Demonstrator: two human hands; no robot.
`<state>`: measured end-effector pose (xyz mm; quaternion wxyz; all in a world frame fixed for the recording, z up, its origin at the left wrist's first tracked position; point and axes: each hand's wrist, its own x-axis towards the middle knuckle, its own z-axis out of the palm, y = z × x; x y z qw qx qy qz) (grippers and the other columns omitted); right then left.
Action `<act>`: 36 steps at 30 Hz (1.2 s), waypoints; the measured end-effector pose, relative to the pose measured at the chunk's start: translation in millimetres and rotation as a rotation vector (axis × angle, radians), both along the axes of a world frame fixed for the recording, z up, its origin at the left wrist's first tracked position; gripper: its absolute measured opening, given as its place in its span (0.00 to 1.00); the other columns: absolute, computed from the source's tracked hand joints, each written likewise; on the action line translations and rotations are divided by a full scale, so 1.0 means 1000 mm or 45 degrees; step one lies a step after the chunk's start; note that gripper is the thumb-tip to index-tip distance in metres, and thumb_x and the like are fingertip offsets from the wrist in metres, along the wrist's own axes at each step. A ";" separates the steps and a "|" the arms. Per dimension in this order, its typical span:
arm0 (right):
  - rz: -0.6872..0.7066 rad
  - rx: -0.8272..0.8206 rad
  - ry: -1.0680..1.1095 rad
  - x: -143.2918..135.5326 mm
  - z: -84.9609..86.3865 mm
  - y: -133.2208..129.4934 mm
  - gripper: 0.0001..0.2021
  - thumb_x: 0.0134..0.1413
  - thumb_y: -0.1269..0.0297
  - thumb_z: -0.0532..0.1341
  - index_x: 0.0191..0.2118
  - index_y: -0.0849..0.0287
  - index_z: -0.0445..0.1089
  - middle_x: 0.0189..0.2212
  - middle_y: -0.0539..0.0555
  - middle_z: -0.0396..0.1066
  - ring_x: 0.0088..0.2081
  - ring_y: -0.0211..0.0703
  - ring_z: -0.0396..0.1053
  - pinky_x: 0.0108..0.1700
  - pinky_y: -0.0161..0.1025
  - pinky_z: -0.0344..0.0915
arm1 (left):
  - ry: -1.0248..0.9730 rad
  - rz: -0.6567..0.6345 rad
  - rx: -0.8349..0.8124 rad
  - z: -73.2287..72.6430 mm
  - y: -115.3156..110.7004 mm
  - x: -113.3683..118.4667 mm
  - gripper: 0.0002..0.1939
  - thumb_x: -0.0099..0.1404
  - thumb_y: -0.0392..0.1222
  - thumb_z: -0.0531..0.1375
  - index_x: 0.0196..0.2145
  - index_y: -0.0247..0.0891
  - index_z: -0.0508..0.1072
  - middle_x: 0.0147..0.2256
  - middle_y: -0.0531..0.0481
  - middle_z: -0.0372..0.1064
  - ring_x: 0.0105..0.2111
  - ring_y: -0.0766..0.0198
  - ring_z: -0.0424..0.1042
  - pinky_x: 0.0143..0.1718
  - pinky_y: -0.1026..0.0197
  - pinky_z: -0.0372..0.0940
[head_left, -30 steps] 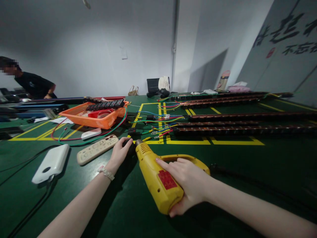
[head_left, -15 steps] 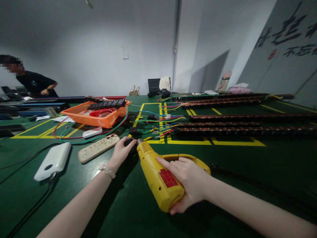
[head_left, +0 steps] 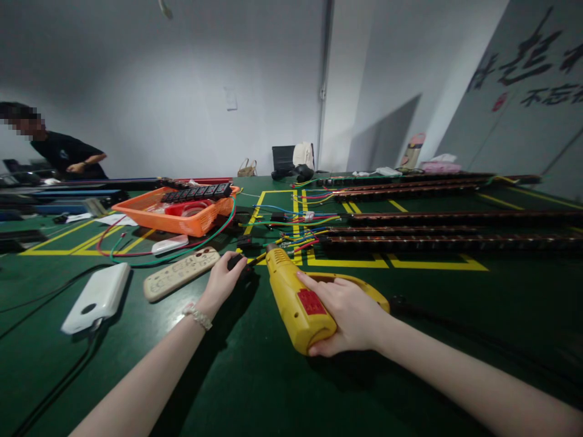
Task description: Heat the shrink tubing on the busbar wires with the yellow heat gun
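Observation:
A small black part (head_left: 235, 261) is pinched in my left hand (head_left: 223, 276), with a yellow wire running off to its right. My right hand (head_left: 348, 309) is wrapped round a yellow heat gun (head_left: 294, 300) with a red label. The gun's nozzle points away from me and lies just right of the black part, not touching it. Beyond the nozzle are coloured wire ends (head_left: 303, 243) that lead to long dark strips (head_left: 437, 243) on the green table (head_left: 410, 388).
An orange basket (head_left: 195, 224) holds a black socket strip and red items. Nearer lie a beige remote-like strip (head_left: 182, 274), a white power bank (head_left: 98, 297) with a cable and a small white device (head_left: 169, 244). A person (head_left: 64, 152) stands at the far left.
My right hand has moved the heat gun forward and slightly right, so its nozzle is farther from my left hand. More of the black part and its yellow wire shows. My left hand has barely moved.

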<state>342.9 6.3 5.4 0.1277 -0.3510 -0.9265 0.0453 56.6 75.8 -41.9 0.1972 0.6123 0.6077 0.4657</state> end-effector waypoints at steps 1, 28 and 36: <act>0.004 0.005 0.001 0.000 0.000 0.000 0.57 0.35 0.31 0.58 0.64 0.68 0.44 0.43 0.66 0.70 0.38 0.57 0.68 0.42 0.50 0.59 | -0.004 -0.006 -0.012 0.000 0.000 0.000 0.19 0.55 0.56 0.57 0.34 0.37 0.71 0.30 0.50 0.71 0.33 0.58 0.69 0.36 0.58 0.61; 0.223 -0.080 0.062 -0.002 -0.004 -0.012 0.58 0.33 0.33 0.60 0.65 0.67 0.43 0.44 0.64 0.70 0.40 0.56 0.69 0.42 0.48 0.59 | 0.119 -0.102 -0.011 0.001 -0.002 0.003 0.18 0.59 0.55 0.54 0.38 0.38 0.68 0.37 0.48 0.71 0.39 0.57 0.69 0.42 0.56 0.62; 0.043 -0.018 -0.001 -0.003 -0.001 -0.005 0.56 0.37 0.32 0.58 0.64 0.68 0.45 0.43 0.65 0.71 0.40 0.57 0.69 0.44 0.50 0.59 | 0.137 -0.098 -0.016 0.000 -0.002 0.002 0.17 0.60 0.54 0.54 0.38 0.38 0.67 0.37 0.48 0.70 0.38 0.58 0.69 0.41 0.57 0.62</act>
